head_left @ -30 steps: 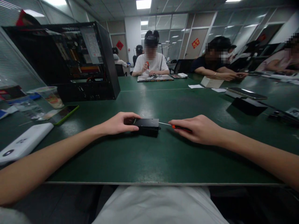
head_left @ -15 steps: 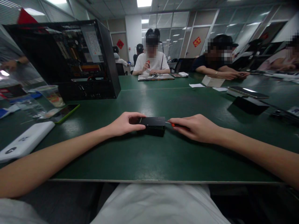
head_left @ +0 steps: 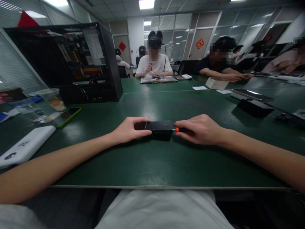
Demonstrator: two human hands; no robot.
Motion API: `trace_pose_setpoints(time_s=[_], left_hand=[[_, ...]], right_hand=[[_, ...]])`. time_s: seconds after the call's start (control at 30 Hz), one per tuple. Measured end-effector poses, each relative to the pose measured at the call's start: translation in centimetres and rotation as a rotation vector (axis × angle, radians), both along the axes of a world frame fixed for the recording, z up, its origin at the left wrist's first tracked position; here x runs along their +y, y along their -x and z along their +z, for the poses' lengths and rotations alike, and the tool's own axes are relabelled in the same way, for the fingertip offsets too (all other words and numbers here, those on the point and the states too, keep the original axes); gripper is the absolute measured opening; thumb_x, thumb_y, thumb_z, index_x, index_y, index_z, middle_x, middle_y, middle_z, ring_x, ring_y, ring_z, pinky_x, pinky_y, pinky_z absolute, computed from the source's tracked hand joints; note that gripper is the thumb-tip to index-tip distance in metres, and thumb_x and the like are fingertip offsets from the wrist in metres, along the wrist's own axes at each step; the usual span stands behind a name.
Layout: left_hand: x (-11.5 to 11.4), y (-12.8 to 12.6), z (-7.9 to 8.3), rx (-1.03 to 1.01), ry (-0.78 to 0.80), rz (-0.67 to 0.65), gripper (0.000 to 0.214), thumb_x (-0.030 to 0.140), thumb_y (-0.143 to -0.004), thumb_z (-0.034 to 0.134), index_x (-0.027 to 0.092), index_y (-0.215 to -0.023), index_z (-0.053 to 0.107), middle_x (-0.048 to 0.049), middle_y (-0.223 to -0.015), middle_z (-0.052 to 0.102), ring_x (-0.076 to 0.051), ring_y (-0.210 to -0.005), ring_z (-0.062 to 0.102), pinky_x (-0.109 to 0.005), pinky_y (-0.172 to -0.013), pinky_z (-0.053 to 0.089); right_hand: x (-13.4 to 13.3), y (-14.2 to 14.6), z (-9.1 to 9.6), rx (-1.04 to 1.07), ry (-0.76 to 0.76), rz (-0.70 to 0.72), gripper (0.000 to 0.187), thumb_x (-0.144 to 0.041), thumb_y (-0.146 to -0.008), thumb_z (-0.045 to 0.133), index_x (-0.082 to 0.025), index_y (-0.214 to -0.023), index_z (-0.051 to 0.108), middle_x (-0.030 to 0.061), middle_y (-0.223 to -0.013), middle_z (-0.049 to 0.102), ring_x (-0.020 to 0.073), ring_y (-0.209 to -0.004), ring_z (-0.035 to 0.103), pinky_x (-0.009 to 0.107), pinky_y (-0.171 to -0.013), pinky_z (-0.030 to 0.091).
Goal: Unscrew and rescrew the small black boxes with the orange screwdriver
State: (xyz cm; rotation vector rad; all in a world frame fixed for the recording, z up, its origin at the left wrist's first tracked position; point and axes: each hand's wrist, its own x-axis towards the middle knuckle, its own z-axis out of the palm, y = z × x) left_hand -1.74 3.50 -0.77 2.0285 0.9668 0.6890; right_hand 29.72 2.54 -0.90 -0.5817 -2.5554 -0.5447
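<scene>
1. Here on the green desk (head_left: 143, 165), the black box (head_left: 160, 126) is lying between both hands, well back from the front edge.
2. The left hand (head_left: 128, 129) is pinching the box's left end, its grip spanning thumb to fingers.
3. The right hand (head_left: 202, 129) is curling its grip around the screwdriver (head_left: 177, 129), aiming the shaft at the box's right end; whether the tip is reaching inside, I cannot tell.
4. Progress: a narrow gap is showing beneath the top plate, so it's looking partly raised; the plate isn't off yet.
5. Counting: I'm seeing one box, one screwdriver, one computer case (head_left: 115, 66), one green-edged phone (head_left: 68, 116).
</scene>
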Motion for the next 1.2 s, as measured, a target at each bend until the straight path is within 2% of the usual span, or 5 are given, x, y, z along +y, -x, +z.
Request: trace_pose_setpoints(time_s=[0.2, 0.4, 0.63, 1.0, 1.2], left_hand=[[-0.8, -0.6, 0.1, 0.002, -0.032, 0.005, 0.053, 0.044, -0.08, 0.079, 0.015, -0.124, 0.07, -0.0051, -0.096, 0.075, -0.019, -0.081, 0.067, -0.027, -0.072, 0.052], [-0.8, -0.7, 0.0, -0.01, -0.018, 0.014, 0.055, 0.045, -0.08, 0.079, 0.014, -0.125, 0.069, -0.0048, -0.094, 0.074, -0.018, -0.079, 0.067, -0.027, -0.07, 0.051], [-0.7, -0.6, -0.1, 0.0, -0.013, 0.025, 0.056, 0.049, -0.082, 0.078, 0.015, -0.126, 0.069, -0.0067, -0.1, 0.075, -0.021, -0.084, 0.068, -0.03, -0.074, 0.053], [-0.6, -0.5, -0.4, -0.019, -0.024, 0.017, 0.057, 0.045, -0.081, 0.079, 0.016, -0.128, 0.068, -0.0094, -0.111, 0.075, -0.024, -0.097, 0.071, -0.036, -0.089, 0.055], [-0.6, -0.5, -0.5, -0.026, -0.058, 0.019, 0.054, 0.046, -0.081, 0.079, 0.017, -0.126, 0.069, -0.0085, -0.114, 0.075, -0.024, -0.1, 0.07, -0.037, -0.093, 0.054]], right_hand=[[-1.7, 1.1, 0.7, 0.1, -0.056, 0.02, 0.02, -0.032, -0.098, 0.056, -0.016, -0.092, 0.066, 0.0028, -0.075, 0.072, 0.0116, -0.061, 0.065, 0.024, -0.057, 0.043], [-1.5, 1.3, -0.3, 0.17, 0.129, -0.006, 0.024, -0.037, -0.099, 0.055, -0.015, -0.095, 0.064, 0.0028, -0.074, 0.07, 0.0105, -0.057, 0.061, 0.022, -0.055, 0.043], [-1.5, 1.5, -0.9, 0.229, 0.219, -0.02, 0.025, -0.037, -0.099, 0.055, -0.015, -0.101, 0.065, 0.0036, -0.078, 0.072, 0.0105, -0.058, 0.063, 0.021, -0.057, 0.046], [-1.4, -0.6, 0.4, 0.058, -0.021, -0.014, 0.022, -0.034, -0.1, 0.052, -0.017, -0.099, 0.066, 0.002, -0.079, 0.073, 0.011, -0.061, 0.065, 0.025, -0.055, 0.042], [-1.1, -0.9, 0.2, 0.078, -0.007, -0.087, 0.026, -0.036, -0.101, 0.051, -0.017, -0.101, 0.068, 0.0038, -0.081, 0.074, 0.0122, -0.059, 0.064, 0.025, -0.055, 0.045]])
